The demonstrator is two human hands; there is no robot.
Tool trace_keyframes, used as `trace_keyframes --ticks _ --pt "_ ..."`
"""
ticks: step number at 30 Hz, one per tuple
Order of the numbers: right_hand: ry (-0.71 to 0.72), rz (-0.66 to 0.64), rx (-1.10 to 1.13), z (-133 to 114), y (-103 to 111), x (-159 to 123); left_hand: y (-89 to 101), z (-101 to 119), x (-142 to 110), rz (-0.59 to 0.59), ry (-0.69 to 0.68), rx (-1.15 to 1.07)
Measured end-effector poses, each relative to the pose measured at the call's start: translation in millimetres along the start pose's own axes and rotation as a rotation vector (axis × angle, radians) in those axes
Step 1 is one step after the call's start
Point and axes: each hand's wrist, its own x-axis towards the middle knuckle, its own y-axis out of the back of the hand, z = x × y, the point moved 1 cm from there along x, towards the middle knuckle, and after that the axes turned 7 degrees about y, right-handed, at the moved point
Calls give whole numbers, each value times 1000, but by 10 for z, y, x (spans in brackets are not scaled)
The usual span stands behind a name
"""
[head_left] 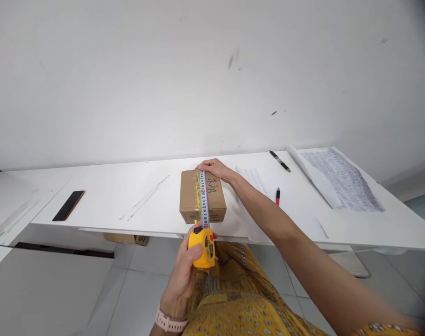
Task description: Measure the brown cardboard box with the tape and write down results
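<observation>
My left hand is closed around a yellow tape measure in front of the table's near edge. From its case the pulled-out blade runs across the top of a small brown cardboard box, printed numbers facing up. At the box's far edge, my right hand pinches the blade's end against the cardboard, its fingertips partly hidden behind the edge. Dark handwriting shows on the box top to the right of the blade, beside a strip of yellow tape on the left.
A white table runs along the wall. On it lie a dark phone at left, and a black pen, a red pen and printed sheets at right. Another cardboard box sits under the table.
</observation>
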Motion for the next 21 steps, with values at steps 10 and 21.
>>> trace_keyframes --ticks 10,21 --pt "242 250 -312 -480 202 -666 754 831 -14 -39 -171 250" --pt "139 469 -391 16 -477 -1558 1290 1611 1131 -196 -13 430"
